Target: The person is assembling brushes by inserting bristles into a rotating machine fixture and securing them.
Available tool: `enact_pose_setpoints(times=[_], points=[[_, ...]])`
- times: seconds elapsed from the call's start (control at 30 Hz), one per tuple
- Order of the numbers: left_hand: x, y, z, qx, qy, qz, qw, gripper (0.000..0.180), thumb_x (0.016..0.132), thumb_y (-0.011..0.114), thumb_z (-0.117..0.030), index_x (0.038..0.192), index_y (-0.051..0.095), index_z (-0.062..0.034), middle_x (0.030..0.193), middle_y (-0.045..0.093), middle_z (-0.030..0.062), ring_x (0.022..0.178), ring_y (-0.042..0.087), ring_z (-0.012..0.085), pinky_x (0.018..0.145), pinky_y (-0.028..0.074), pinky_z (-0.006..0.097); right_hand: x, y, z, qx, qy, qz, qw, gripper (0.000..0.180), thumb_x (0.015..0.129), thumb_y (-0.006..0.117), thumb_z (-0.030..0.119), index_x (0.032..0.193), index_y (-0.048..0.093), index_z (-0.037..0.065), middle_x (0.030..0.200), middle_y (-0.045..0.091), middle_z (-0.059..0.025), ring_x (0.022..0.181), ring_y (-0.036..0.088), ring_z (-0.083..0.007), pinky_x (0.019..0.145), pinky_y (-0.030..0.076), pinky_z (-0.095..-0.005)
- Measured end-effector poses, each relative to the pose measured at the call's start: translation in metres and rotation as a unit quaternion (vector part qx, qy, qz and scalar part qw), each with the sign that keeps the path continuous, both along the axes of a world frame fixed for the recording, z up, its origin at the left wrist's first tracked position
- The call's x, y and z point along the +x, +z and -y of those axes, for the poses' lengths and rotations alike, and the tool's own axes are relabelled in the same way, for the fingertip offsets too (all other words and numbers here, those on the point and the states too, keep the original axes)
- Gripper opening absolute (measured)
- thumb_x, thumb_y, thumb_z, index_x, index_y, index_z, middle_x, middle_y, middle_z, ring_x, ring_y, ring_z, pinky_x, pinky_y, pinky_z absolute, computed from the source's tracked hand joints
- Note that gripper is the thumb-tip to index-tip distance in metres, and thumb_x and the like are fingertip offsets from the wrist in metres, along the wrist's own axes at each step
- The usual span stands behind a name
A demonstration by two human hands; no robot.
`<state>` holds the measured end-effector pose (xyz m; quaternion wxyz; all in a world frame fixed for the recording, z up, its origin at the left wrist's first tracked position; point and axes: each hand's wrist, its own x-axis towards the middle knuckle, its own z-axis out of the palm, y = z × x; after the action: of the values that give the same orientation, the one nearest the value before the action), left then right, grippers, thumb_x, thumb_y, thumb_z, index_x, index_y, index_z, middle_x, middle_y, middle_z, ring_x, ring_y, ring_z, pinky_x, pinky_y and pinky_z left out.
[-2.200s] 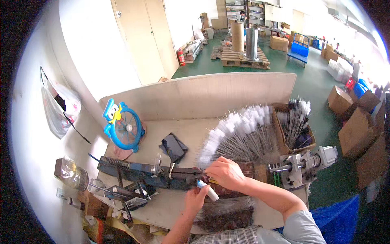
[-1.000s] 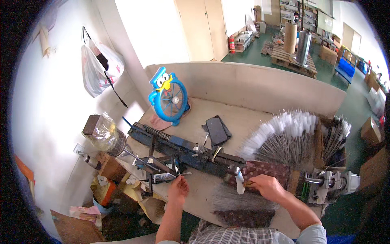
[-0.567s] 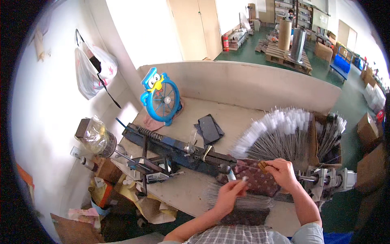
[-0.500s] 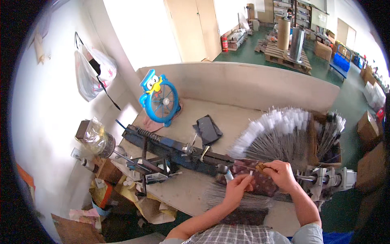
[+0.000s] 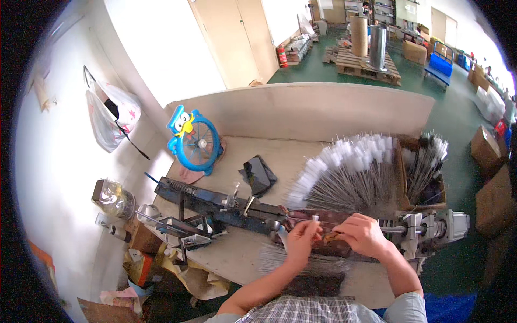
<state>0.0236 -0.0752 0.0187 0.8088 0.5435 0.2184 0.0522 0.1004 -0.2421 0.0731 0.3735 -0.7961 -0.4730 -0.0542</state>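
White is the small piece which the left hand pinches between thumb and fingertips. Just beside it, the right hand has its fingers bent and grasps a small yellow-brown piece; the fingers partly hide it, so I cannot tell its whole shape. Both pieces are above a dark red cloth on the table. To the left of the left hand, a whitish tube is tilted near the end of a long dark metal bar. Nearer to the body lies a bundle of thin grey wires. Beyond the hands, many white-tipped brushes spread like a fan, beside a cardboard box with more brushes. Farther to the left are a flat black object and a blue electric fan with a duck figure.
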Motion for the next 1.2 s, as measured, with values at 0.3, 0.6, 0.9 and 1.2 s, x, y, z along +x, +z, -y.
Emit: enact_pose_setpoints(times=[0.3, 0.6, 0.9, 1.2], points=[[-0.005, 0.002, -0.023, -0.134, 0.124, 0.006, 0.983, 0.014, 0.088, 0.058, -0.018, 0.087, 0.056, -0.0048, 0.071, 0.056, 0.0022, 0.053, 0.049, 0.0100, 0.051, 0.039, 0.024, 0.019, -0.012, -0.086, -0.061, -0.092, 0.108, 0.988, 0.016, 0.076, 0.062, 0.019, 0.087, 0.066, 0.009, 0.076, 0.061, -0.0042, 0.077, 0.058, -0.0230, 0.069, 0.049, -0.0349], [-0.015, -0.002, -0.030, -0.103, 0.073, 0.010, 0.992, 0.022, 0.092, 0.052, -0.025, 0.089, 0.057, -0.0039, 0.070, 0.059, 0.0035, 0.056, 0.053, 0.0102, 0.054, 0.044, 0.022, 0.012, -0.003, -0.090, -0.099, -0.033, -0.094, 0.990, 0.022, 0.079, 0.059, 0.024, 0.090, 0.067, 0.006, 0.082, 0.064, -0.0098, 0.082, 0.060, -0.0280, 0.072, 0.048, -0.0374], [-0.006, 0.006, -0.028, -0.180, 0.097, 0.026, 0.979, 0.045, 0.094, 0.037, -0.048, 0.102, 0.051, -0.0057, 0.091, 0.059, 0.0075, 0.084, 0.056, 0.0169, 0.079, 0.044, 0.032, 0.000, -0.003, -0.089, -0.027, -0.080, -0.030, 0.996, 0.026, 0.073, 0.067, 0.024, 0.090, 0.067, 0.005, 0.085, 0.064, -0.0081, 0.082, 0.059, -0.0251, 0.071, 0.048, -0.0366], [-0.004, -0.001, -0.023, -0.240, 0.148, 0.061, 0.957, 0.017, 0.091, 0.050, -0.020, 0.099, 0.051, -0.0046, 0.097, 0.057, 0.0042, 0.085, 0.057, 0.0142, 0.075, 0.047, 0.027, -0.011, -0.021, -0.095, 0.041, -0.150, 0.104, 0.982, 0.029, 0.063, 0.071, 0.022, 0.089, 0.066, 0.011, 0.089, 0.062, -0.0002, 0.089, 0.056, -0.0188, 0.075, 0.042, -0.0333]])
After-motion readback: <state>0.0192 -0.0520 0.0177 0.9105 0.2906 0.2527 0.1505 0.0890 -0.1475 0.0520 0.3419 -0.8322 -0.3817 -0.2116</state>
